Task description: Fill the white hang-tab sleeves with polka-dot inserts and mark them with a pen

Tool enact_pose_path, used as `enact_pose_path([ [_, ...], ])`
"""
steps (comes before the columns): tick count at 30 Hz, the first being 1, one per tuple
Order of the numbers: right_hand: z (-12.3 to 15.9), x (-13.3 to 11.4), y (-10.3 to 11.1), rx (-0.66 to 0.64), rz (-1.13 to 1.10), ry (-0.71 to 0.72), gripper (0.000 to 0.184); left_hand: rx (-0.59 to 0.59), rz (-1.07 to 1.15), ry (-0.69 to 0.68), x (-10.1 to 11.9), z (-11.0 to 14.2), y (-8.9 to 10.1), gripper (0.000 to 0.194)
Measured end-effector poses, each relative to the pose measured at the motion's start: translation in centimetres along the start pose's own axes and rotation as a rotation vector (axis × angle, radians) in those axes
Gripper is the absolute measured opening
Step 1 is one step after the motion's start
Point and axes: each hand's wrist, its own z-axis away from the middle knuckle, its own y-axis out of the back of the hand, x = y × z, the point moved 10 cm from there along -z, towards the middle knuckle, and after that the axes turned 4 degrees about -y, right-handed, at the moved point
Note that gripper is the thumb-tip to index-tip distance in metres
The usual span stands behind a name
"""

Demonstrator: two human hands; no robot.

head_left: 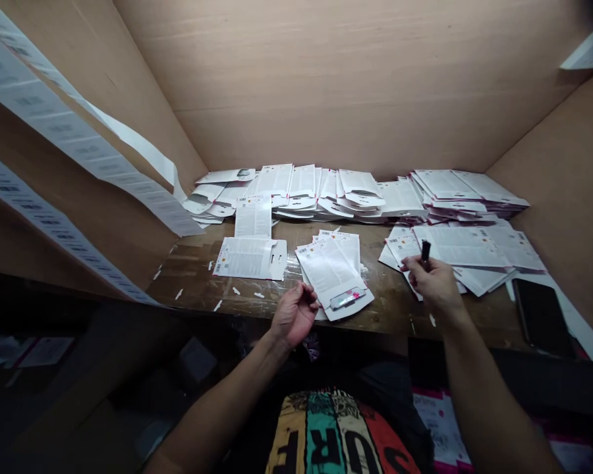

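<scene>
My right hand (439,288) is closed around a dark pen-like tool (425,251), its black end pointing up above the fist. Beneath that hand lie overlapping white printed card packets (454,245). At the table's front edge, my left hand (295,316) is palm up with its fingers curled in; whether anything small is in them is hidden. Close beside it on the right rests a white packet (329,270) with a shiny window strip (347,298) at its near end, lying over other packets. To the left, another packet (242,257) with a hang-hole flap lies flat.
Piles of white packets (301,184) line the back panel (326,85). Printed label strips (79,141) hang across the left side. A black phone-like device (541,316) lies at the right. Small white cut-outs (236,291) are scattered on the brown tabletop (192,280).
</scene>
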Motion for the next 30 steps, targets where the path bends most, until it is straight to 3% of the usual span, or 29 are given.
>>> enact_pose_path([
  [3, 2.1, 1.8, -1.7, -0.045, -0.14, -0.12, 0.061, 0.042, -0.009, 0.0, -0.1, -0.2, 0.8, 0.025],
  [6, 2.5, 2.0, -1.3, -0.036, -0.263, -0.142, 0.067, 0.064, -0.064, -0.028, 0.2, -0.5, 1.2, 0.027],
  [10, 2.9, 2.2, -0.6, -0.022, -0.265, -0.184, 0.069, -0.052, -0.38, -0.241, 2.8, -1.7, -0.1, 0.034],
  [14, 4.2, 1.9, -3.9, -0.223, -0.282, -0.182, 0.06, -0.111, -0.578, -0.402, 4.8, -3.8, -1.2, 0.032],
  [16, 4.8, 1.3, -6.0, -0.305, -0.236, -0.117, 0.053, -0.232, -0.963, -0.562, 5.0, -4.3, -3.3, 0.024],
  [19, 4.7, 1.2, -8.5, -0.352, -0.107, -0.057, 0.045, -0.557, -1.783, -0.788, 1.5, -4.0, -6.5, 0.05],
  [22, 3.9, 1.8, -9.7, -0.355, -0.02, -0.066, 0.044, -0.684, -2.244, -0.806, -1.5, -4.4, -6.2, 0.073],
  [26, 3.4, 1.2, -8.9, -0.309, -0.01, -0.01, 0.043, -0.66, -2.404, -0.823, -2.2, -4.3, -6.2, 0.098],
  [30, 5.2, -1.2, -7.2, -0.195, 0.273, 0.234, 0.037, -0.628, -2.38, -0.834, -1.8, -4.2, -7.1, 0.088],
])
